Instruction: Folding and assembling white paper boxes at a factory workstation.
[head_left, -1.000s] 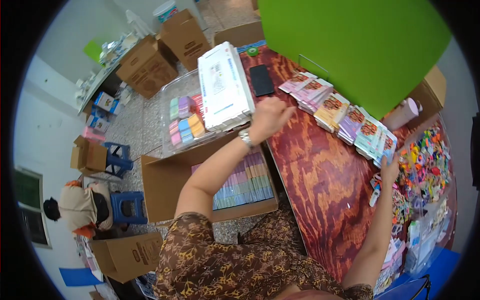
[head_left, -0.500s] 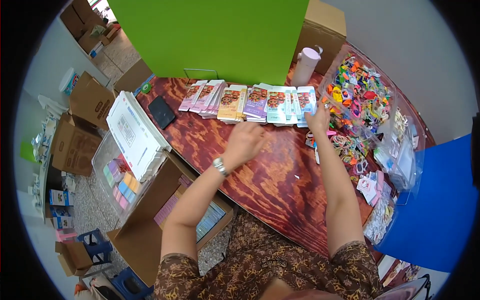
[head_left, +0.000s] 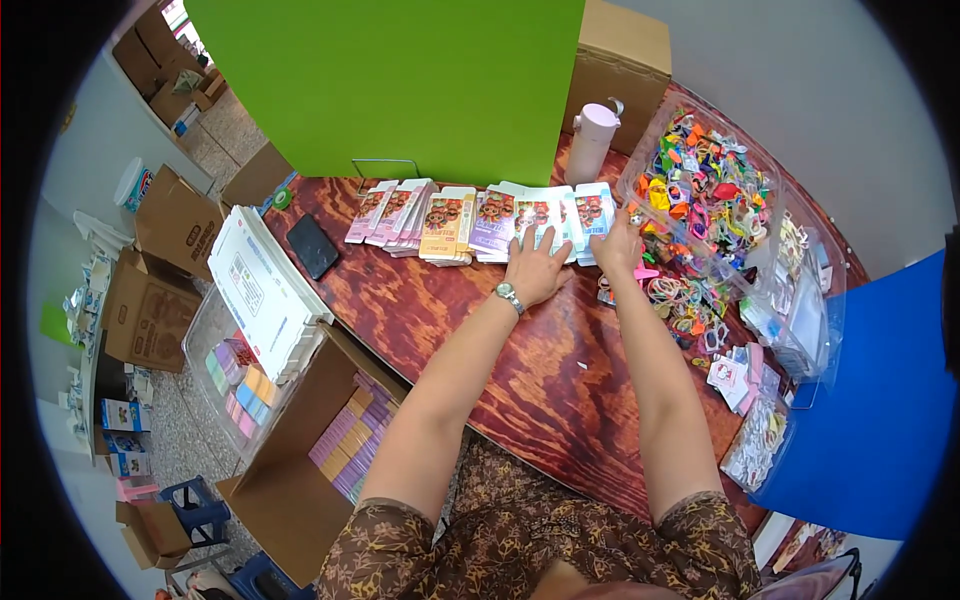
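A row of flat, unfolded-looking card boxes lies across the table in small overlapping stacks: pink (head_left: 401,215), yellow (head_left: 448,225), purple (head_left: 492,222), mint green (head_left: 568,222) and light blue (head_left: 592,208). My left hand (head_left: 540,272), with a metal wristwatch (head_left: 508,296) at its wrist, lies with fingers spread on the mint green boxes. At the right end of the row, my right hand (head_left: 620,250) rests against the light blue boxes, thumb on their near corner and fingers stretched along their right side. Neither hand grips a box.
Right of my hands stand clear plastic trays (head_left: 700,262) of colourful small bits. Behind the row are a pale bottle (head_left: 592,145) and a green panel (head_left: 400,90). A phone (head_left: 313,246) lies left, near a white stack (head_left: 262,290). An open carton (head_left: 285,500) sits below the table's edge.
My left hand has moved right and forward, from above the bare table onto the mint green boxes, its fingers spreading. My right hand stays at the light blue boxes. The view has shifted slightly.
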